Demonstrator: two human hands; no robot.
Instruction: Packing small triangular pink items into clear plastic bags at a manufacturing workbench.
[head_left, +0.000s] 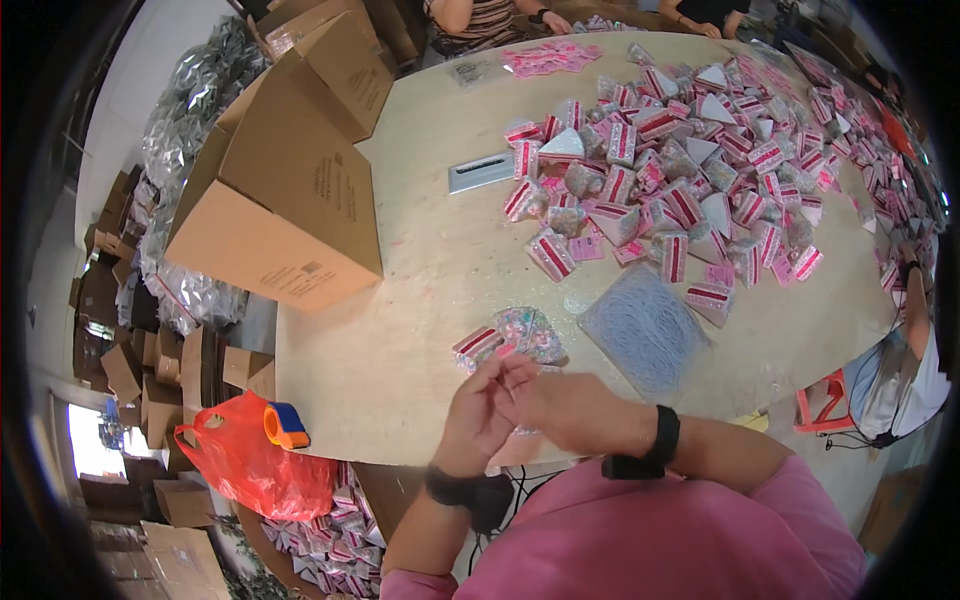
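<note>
My left hand [475, 415] and my right hand [560, 405] meet at the near edge of the wooden table [400, 340], fingers pinched together on a small clear packet [520, 335] with a pink and red header and sparkly contents. The packet rests partly on the tabletop just beyond my fingertips. Both wrists wear black bands. My pink sleeves fill the lower edge of the view.
A large heap of similar pink packets [690, 150] covers the far right of the table. A clear bag of small pieces [645, 325] lies right of my hands. An open cardboard box [285, 190] stands left. A grey tool [480, 172], a red plastic bag [250, 455] and a tape dispenser [285, 425] sit nearby. Other people work at the far edge.
</note>
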